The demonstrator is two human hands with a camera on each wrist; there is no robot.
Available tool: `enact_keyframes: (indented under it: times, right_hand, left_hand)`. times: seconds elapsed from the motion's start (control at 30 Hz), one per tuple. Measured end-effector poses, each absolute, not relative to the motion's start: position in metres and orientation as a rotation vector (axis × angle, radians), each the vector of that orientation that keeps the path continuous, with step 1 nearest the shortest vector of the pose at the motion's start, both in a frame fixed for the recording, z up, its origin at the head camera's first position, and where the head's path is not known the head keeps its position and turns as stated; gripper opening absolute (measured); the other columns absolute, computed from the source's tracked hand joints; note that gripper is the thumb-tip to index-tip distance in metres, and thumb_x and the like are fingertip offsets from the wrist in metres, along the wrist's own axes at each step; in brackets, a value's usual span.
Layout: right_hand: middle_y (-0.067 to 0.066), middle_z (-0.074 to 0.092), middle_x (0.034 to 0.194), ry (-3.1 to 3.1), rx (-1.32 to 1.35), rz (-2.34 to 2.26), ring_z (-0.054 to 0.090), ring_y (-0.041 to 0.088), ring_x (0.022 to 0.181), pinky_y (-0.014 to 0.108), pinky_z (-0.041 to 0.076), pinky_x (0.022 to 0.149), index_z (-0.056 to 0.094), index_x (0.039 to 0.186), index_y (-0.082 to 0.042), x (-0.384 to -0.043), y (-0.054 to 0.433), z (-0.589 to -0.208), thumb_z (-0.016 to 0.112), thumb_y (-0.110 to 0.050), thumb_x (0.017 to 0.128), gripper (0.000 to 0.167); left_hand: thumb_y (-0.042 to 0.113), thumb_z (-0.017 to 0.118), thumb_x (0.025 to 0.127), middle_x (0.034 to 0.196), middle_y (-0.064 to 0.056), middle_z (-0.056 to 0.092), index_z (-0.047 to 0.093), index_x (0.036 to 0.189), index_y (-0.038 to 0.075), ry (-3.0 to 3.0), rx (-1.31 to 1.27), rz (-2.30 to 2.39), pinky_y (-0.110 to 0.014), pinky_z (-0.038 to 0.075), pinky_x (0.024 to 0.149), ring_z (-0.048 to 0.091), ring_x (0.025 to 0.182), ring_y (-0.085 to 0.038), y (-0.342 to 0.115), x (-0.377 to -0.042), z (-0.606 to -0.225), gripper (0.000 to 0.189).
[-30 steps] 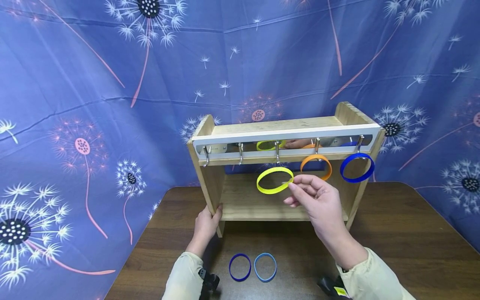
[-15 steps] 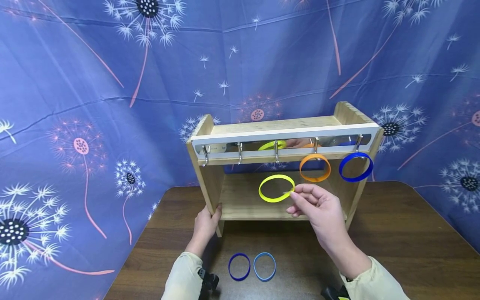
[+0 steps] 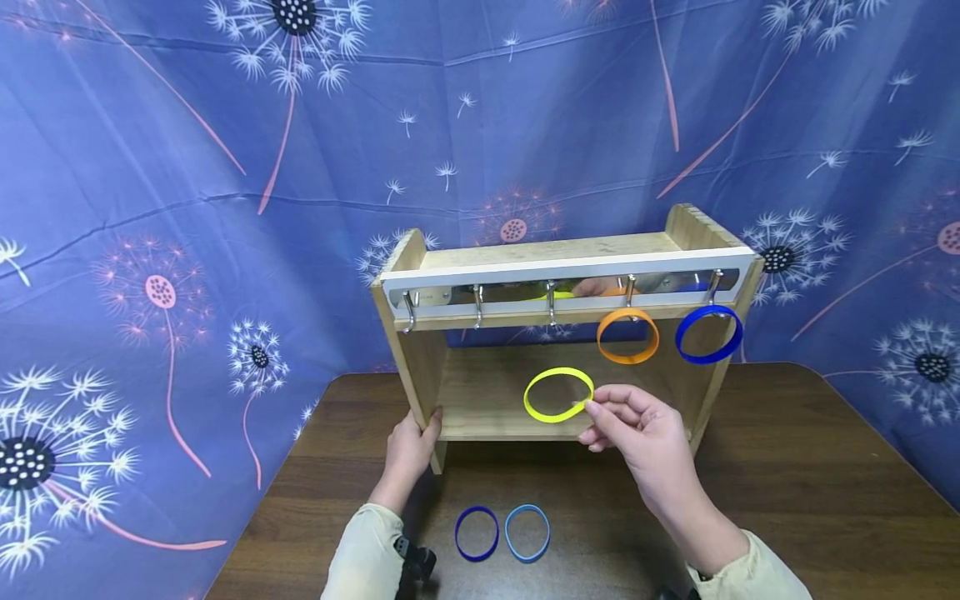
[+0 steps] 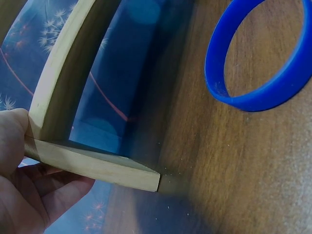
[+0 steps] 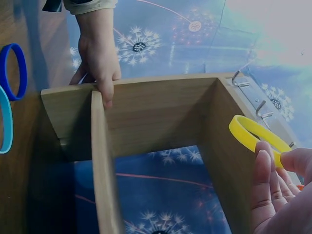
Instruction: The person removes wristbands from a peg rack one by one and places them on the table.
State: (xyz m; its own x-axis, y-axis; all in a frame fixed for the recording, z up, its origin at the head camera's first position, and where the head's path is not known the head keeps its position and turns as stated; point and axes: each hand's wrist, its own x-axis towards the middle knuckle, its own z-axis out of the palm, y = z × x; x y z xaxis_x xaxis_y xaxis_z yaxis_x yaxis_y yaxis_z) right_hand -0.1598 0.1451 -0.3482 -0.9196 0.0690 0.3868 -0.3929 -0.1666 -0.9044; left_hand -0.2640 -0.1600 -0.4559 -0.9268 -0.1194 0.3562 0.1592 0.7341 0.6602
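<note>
My right hand (image 3: 648,446) pinches a yellow wristband (image 3: 555,418) by its right edge between thumb and forefinger, in front of the wooden rack's lower shelf (image 3: 480,408) and below the hook rail. In the right wrist view the yellow wristband (image 5: 242,132) sticks out from the fingertips. At the rack's lower left, my left hand (image 3: 407,454) grips the side panel (image 3: 412,358); the left wrist view has its thumb and fingers on either side of the wood (image 4: 92,163). An orange wristband (image 3: 628,359) and a blue wristband (image 3: 708,359) hang from the two right-hand hooks.
Bare metal hooks (image 3: 478,307) fill the left and middle of the rail (image 3: 510,273). On the brown table (image 3: 315,517), in front of the rack, lie a dark blue wristband (image 3: 458,542) and a light blue wristband (image 3: 527,559). A patterned blue cloth (image 3: 187,333) hangs behind.
My right hand has lowered the yellow wristband from just under the middle hook to the level of the lower shelf, drifting slightly right. The left hand keeps its grip on the rack.
</note>
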Motion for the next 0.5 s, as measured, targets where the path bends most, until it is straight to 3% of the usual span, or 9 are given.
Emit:
enact_keyframes:
  times: [0.5]
  right_hand:
    - [0.008,0.071,0.079,-1.849,0.320,2.184,0.068,0.019,0.059,0.030,0.055,0.057,0.060,0.098,0.006,-0.156,0.150,-0.367,0.064,0.003,0.091,0.008]
  left_hand:
    - [0.033,0.059,0.096,0.079,-0.013,0.067,0.061,0.092,0.010,-2.559,-0.033,-1.030,-0.052,0.049,0.068,0.064,0.075,-0.038,-0.161,-0.263,-0.454,0.024]
